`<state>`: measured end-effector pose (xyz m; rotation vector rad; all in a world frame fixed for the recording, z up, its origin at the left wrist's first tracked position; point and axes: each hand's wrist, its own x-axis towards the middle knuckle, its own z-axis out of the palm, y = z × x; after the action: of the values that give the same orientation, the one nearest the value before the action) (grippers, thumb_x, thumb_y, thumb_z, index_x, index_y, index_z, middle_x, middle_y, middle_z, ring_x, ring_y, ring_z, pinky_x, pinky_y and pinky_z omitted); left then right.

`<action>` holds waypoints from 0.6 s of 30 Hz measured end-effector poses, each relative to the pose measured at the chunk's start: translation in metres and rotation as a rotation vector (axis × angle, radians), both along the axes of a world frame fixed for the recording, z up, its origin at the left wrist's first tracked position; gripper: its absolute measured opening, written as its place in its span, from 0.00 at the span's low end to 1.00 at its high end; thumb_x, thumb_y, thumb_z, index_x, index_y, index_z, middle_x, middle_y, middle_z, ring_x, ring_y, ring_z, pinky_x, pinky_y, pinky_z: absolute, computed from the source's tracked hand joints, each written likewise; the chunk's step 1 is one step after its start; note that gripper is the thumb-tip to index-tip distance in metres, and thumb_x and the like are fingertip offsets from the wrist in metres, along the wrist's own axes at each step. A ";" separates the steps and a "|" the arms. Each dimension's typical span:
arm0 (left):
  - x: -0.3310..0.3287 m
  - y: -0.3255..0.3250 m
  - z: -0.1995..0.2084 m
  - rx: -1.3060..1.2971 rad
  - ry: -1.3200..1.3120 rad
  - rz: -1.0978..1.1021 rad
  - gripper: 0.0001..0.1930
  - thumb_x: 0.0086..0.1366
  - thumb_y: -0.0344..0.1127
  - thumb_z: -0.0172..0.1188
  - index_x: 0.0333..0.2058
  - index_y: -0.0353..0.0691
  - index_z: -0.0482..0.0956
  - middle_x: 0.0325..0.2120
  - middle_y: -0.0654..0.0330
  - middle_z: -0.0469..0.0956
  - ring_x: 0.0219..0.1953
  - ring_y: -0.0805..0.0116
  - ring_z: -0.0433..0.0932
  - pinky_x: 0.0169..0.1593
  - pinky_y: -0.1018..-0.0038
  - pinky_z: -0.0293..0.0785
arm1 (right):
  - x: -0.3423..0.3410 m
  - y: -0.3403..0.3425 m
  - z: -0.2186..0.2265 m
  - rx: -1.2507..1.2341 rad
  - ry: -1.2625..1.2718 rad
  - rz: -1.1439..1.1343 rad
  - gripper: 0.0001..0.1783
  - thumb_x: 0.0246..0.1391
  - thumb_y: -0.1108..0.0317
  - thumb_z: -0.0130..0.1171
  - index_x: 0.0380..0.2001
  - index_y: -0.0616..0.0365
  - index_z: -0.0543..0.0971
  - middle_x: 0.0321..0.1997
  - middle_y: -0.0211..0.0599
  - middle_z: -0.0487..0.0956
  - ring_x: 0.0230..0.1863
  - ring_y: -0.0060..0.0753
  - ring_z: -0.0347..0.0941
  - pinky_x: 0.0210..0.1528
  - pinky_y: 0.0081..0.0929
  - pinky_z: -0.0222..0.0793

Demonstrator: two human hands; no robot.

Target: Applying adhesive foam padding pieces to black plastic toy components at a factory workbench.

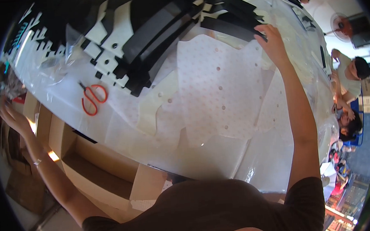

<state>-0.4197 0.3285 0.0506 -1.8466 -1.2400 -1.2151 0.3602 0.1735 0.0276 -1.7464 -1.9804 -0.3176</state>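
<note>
My right hand [272, 43] reaches to the far side of the table, its thumb and fingers curled round the end of a black strip [230, 27] in a stack of flat cut pieces. Far to the left, beyond the table's edge, my left hand [14, 115] is stretched out beside crumpled clear plastic [15, 89]; its fingers look extended with nothing seen in them. A white dotted sheet with small holes [219, 83] lies between my arms. Left of it are cream cut pieces [160, 100] and scissors with red handles [93, 98].
Long black pieces [157, 29] and white notched pieces [104, 63] pile up at the far left. Open cardboard boxes [101, 175] stand below the table's left edge. Clear plastic covers parts of the white table [205, 157]. Other people [348, 76] sit on the right, near a fan [340, 25].
</note>
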 end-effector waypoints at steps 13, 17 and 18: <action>0.056 -0.374 -0.246 -0.649 -0.783 0.407 0.17 0.63 0.30 0.40 0.46 0.32 0.72 0.44 0.50 0.69 0.51 0.56 0.67 0.57 0.65 0.61 | 0.008 0.055 -0.016 -0.153 -0.288 -0.228 0.16 0.49 0.59 0.62 0.42 0.49 0.78 0.36 0.34 0.78 0.41 0.42 0.74 0.43 0.40 0.70; 0.083 -0.355 -0.237 -0.657 -0.693 0.348 0.16 0.61 0.29 0.42 0.45 0.32 0.72 0.44 0.50 0.68 0.49 0.56 0.68 0.56 0.66 0.61 | 0.022 0.055 -0.011 -0.186 -0.260 -0.254 0.18 0.50 0.58 0.61 0.44 0.47 0.77 0.40 0.34 0.79 0.44 0.42 0.75 0.45 0.40 0.71; 0.087 -0.349 -0.231 -0.647 -0.632 0.311 0.16 0.61 0.28 0.42 0.46 0.32 0.72 0.44 0.50 0.68 0.48 0.56 0.68 0.55 0.66 0.62 | 0.023 0.055 -0.009 -0.218 -0.285 -0.276 0.19 0.51 0.58 0.61 0.47 0.47 0.77 0.43 0.35 0.79 0.46 0.43 0.75 0.46 0.39 0.71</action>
<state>-0.3331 -0.0204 -0.1804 -1.6000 -2.3994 -1.3655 0.3834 0.2282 0.0190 -2.2286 -2.0263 -0.4818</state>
